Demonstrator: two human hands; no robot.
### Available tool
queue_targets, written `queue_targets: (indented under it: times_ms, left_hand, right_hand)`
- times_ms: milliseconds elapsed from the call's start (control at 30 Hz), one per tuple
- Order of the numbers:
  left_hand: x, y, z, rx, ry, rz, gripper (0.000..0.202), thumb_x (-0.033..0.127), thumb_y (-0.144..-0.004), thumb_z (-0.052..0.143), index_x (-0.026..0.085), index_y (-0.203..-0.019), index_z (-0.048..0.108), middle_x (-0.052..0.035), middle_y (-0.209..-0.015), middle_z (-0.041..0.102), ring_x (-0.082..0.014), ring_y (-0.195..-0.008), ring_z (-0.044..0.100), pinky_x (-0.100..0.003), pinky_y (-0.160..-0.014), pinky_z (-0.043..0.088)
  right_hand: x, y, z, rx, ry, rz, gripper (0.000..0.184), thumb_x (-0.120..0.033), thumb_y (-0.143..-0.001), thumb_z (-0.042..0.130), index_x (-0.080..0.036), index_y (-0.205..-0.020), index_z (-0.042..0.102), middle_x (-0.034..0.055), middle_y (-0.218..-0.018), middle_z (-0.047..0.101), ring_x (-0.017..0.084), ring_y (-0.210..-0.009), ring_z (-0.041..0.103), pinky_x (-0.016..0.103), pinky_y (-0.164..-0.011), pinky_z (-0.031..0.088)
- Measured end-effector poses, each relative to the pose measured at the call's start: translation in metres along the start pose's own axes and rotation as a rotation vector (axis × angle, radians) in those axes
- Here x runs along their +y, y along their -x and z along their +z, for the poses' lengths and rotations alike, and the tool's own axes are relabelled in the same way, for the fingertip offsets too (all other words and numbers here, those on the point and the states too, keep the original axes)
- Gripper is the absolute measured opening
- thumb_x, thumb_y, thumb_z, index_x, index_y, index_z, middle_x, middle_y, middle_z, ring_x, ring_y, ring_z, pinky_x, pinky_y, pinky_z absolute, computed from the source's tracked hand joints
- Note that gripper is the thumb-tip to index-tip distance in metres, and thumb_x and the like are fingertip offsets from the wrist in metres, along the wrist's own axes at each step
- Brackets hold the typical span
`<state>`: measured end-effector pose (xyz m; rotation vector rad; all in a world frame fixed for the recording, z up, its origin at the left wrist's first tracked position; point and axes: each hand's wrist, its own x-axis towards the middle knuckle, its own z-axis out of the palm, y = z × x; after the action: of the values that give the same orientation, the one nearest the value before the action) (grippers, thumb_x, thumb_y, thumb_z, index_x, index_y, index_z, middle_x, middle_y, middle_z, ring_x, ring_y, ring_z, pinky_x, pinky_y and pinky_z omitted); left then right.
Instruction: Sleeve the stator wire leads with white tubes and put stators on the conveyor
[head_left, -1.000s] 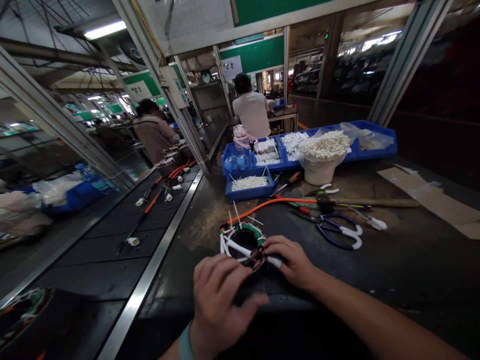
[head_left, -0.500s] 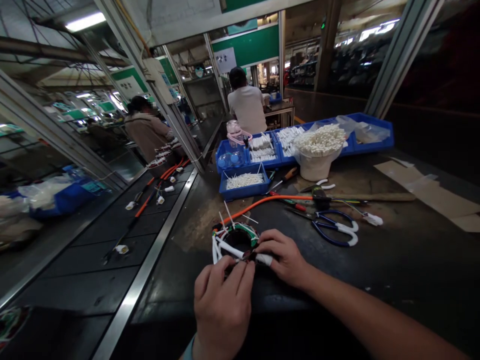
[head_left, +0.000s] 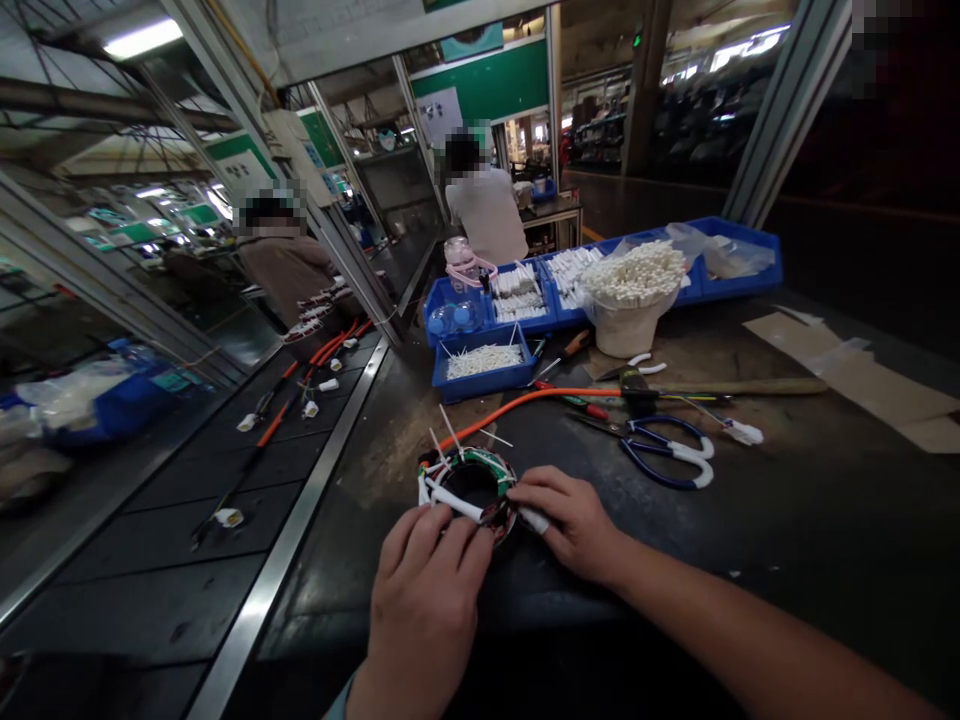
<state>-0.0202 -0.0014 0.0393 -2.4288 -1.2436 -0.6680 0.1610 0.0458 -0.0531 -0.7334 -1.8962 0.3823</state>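
Note:
A ring-shaped motor stator (head_left: pixel 493 463) with green, red and white parts lies on the dark workbench, and thin white cable ties stick up from its far left side. A white sleeve (head_left: pixel 456 502) crosses its opening, with dark wire coming out of the right end. My left hand (head_left: pixel 424 600) is closed over the near left rim, its fingertips at the sleeve and wires. At the right rim, my right hand (head_left: pixel 566 515) pinches the dark wire beside the sleeve's end; its thumb has a white wrap. An orange cable (head_left: pixel 517 400) runs from the stator to the right.
Blue-handled scissors (head_left: pixel 667 450) lie to the right, near a white connector (head_left: pixel 742 432). Behind are a blue tray of cable ties (head_left: pixel 484 380), blue bins (head_left: pixel 551 318) and a full bucket (head_left: pixel 626 330). A conveyor (head_left: pixel 172 550) runs along the left; two people are beyond.
My left hand has shifted slightly left and back from the wire ends, uncovering more of the stator's near right rim. My right hand stays at the wire. The whole view has shifted slightly.

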Motion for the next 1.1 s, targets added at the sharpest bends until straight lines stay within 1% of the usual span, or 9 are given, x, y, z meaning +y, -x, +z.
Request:
queue_targets:
  times_ms: [167,333,500,600,733,833,933,1000,1100]
  left_hand:
    - [-0.003,0.002,0.002,-0.018,-0.005,0.023,0.027,0.016,-0.093,0.039,0.022,-0.092,0.066,0.0,-0.086,0.067,-0.0221,-0.095,0.052,-0.04,-0.097,0.034]
    - [-0.004,0.003,0.003,-0.096,0.055,0.034,0.023,0.013,-0.086,0.044,0.019,-0.094,0.065,-0.0038,-0.091,0.065,-0.0232,-0.098,0.052,-0.043,-0.099,0.036]
    - [-0.005,0.01,0.005,-0.074,0.065,0.079,0.027,0.01,-0.084,0.044,0.017,-0.102,0.062,-0.0068,-0.096,0.064,-0.0247,-0.101,0.053,-0.045,-0.097,0.04]
    - [-0.015,0.014,0.0,-0.099,0.182,0.053,0.029,0.011,-0.083,0.047,0.018,-0.11,0.056,-0.0068,-0.1,0.062,-0.0228,-0.101,0.053,-0.04,-0.092,0.045]
    - [-0.036,0.01,-0.01,-0.128,0.238,-0.034,0.057,0.025,-0.077,0.064,0.016,-0.128,0.04,-0.0111,-0.122,0.053,-0.0254,-0.113,0.047,-0.043,-0.096,0.044]
    - [-0.045,0.001,-0.006,-0.301,0.216,-0.022,0.079,0.035,-0.062,0.077,0.018,-0.13,0.04,-0.0105,-0.128,0.05,-0.031,-0.12,0.041,-0.05,-0.1,0.039]
    - [-0.043,-0.003,0.004,-0.365,0.234,-0.035,0.055,0.027,-0.063,0.076,0.018,-0.112,0.053,-0.0075,-0.114,0.058,-0.0291,-0.113,0.046,-0.049,-0.101,0.037]
    - [-0.04,-0.001,0.01,-0.351,0.262,-0.072,0.036,0.021,-0.065,0.074,0.018,-0.097,0.057,-0.0056,-0.101,0.06,-0.0265,-0.105,0.049,-0.048,-0.1,0.037]
    - [-0.033,0.006,0.015,-0.305,0.29,-0.092,0.025,0.019,-0.066,0.072,0.018,-0.086,0.056,-0.0041,-0.091,0.059,-0.0249,-0.097,0.05,-0.048,-0.097,0.037]
  right_hand:
    - [-0.001,-0.001,-0.002,-0.042,0.166,-0.136,0.04,-0.005,-0.078,0.046,-0.017,-0.115,0.055,0.0097,-0.103,0.062,0.018,-0.089,0.058,0.03,-0.073,0.051]
    - [-0.011,-0.015,-0.008,-0.136,0.317,-0.213,0.028,-0.008,-0.076,0.045,-0.016,-0.1,0.059,0.0122,-0.108,0.061,0.022,-0.095,0.055,0.034,-0.074,0.05]
    - [-0.036,-0.024,-0.008,-0.174,0.28,-0.074,0.036,-0.012,-0.078,0.05,-0.011,-0.113,0.055,0.0141,-0.111,0.059,0.023,-0.099,0.052,0.037,-0.084,0.049]
    - [-0.042,-0.021,-0.001,-0.176,0.23,-0.045,0.037,-0.007,-0.078,0.048,-0.01,-0.114,0.055,0.0138,-0.105,0.059,0.023,-0.097,0.05,0.037,-0.084,0.049]
    - [-0.035,-0.019,0.006,-0.158,0.126,-0.103,0.034,-0.003,-0.075,0.047,-0.01,-0.106,0.058,0.0116,-0.097,0.06,0.022,-0.096,0.048,0.039,-0.089,0.046]
    - [-0.029,-0.022,0.006,-0.142,0.067,-0.134,0.033,0.0,-0.074,0.046,-0.011,-0.102,0.059,0.0109,-0.094,0.06,0.022,-0.095,0.048,0.038,-0.088,0.046]
    - [-0.027,-0.025,0.005,-0.155,0.037,-0.13,0.031,0.0,-0.075,0.046,-0.012,-0.101,0.059,0.0097,-0.093,0.06,0.02,-0.092,0.049,0.037,-0.085,0.046]
    - [-0.027,-0.026,0.003,-0.181,0.029,-0.113,0.029,-0.001,-0.077,0.047,-0.013,-0.1,0.059,0.0089,-0.092,0.059,0.02,-0.091,0.049,0.036,-0.084,0.046]
    - [-0.025,-0.026,0.001,-0.208,0.026,-0.115,0.029,-0.002,-0.078,0.047,-0.015,-0.101,0.06,0.0084,-0.094,0.059,0.02,-0.094,0.049,0.036,-0.084,0.046]
